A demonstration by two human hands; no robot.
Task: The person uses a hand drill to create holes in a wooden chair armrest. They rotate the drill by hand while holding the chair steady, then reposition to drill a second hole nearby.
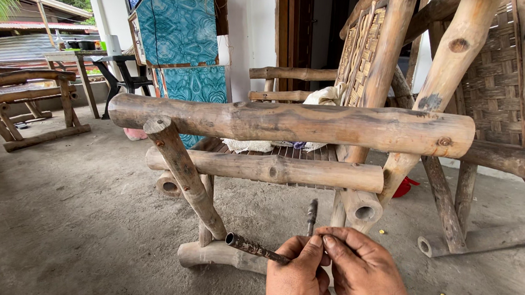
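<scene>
At the bottom centre, my left hand (293,287) and my right hand (368,280) meet over a small rusty metal tool. A dark rusty rod (253,248) sticks out to the left from my left fingers. A thin metal bit (312,216) stands upright from between both hands' fingertips, pinched by my right thumb and forefinger. Just beyond the hands stands a bamboo chair (290,123) with a thick horizontal armrest pole and a lower rail (267,168).
A second bamboo chair (511,125) with a woven back stands to the right. A teal patterned cabinet (180,39) stands behind, and a low bamboo bench (23,92) to the far left. The floor (67,212) is bare concrete. White cloth (324,97) lies on the seat.
</scene>
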